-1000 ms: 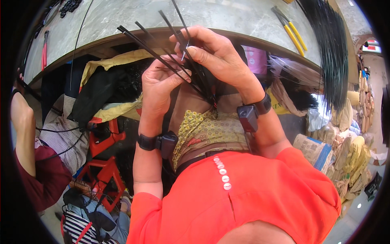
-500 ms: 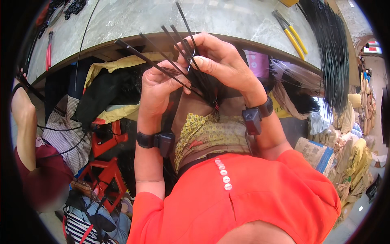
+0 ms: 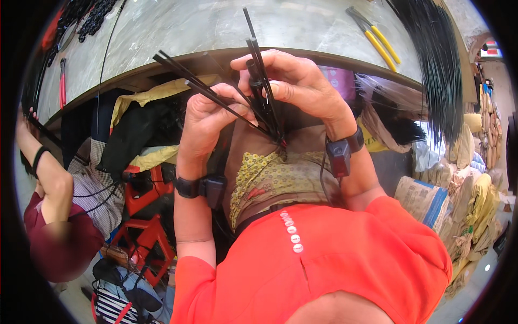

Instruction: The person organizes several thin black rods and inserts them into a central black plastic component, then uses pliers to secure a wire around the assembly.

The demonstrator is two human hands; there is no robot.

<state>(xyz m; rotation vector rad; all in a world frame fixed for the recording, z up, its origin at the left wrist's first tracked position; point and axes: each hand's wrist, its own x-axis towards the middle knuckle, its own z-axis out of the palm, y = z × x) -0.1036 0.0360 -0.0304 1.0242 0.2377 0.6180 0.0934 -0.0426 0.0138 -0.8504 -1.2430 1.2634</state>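
Left hand [image 3: 208,114] pinched splayed black rods [image 3: 274,121], thumb against fingers. Right hand [image 3: 308,89], at its 2 o'clock, gripped the same bunch. Rods sat at 12 o'clock in view. Yellow-handled pliers [image 3: 381,52] lay at their 2 o'clock on grey worktable [image 3: 318,32].

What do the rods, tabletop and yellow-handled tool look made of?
Rods: probably plastic, given their smooth, even black. Tabletop: metal or stone, unclear; mottled grey with glossy reflections. Tool: likely metal by its grey head, handles plastic- or rubber-covered, uniformly yellow.
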